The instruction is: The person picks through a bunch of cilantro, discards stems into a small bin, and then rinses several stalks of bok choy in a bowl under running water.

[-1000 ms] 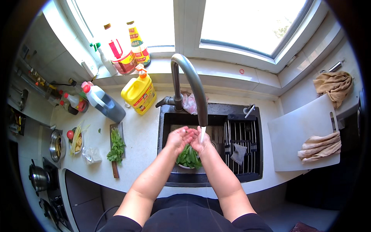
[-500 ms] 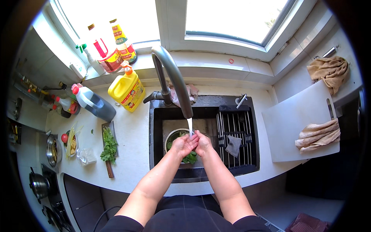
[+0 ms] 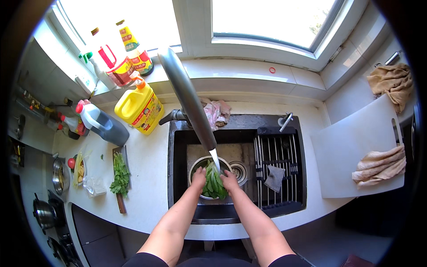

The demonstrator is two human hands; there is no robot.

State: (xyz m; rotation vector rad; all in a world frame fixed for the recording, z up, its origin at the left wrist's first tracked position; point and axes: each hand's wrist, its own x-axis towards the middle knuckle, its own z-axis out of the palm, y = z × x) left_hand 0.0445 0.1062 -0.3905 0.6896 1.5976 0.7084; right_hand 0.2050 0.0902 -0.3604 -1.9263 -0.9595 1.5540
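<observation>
In the sink [image 3: 178,147], a round metal bowl [image 3: 192,168] holds green leafy vegetables [image 3: 214,182]. My left hand [image 3: 199,179] is at the bowl's left side, with its fingers curled against the leaves and partly hidden by them. On the opposite side, my right hand [image 3: 229,181] presses its fingers to the same bunch, so the greens sit between both hands. Above them the grey faucet [image 3: 191,102] runs a stream of water [image 3: 215,159] onto the leaves.
A drying rack [image 3: 278,191] with a grey cloth [image 3: 274,178] covers the sink's right side. Left on the counter lie a knife [image 3: 121,204] under chopped greens [image 3: 120,178], a yellow jug [image 3: 141,109] and a dark-filled jug [image 3: 109,127]. A white cutting board [image 3: 338,155] leans at the right.
My hands were cupped together under the water. They have moved apart and down into the bowl, onto the greens on either side. The view has shifted slightly.
</observation>
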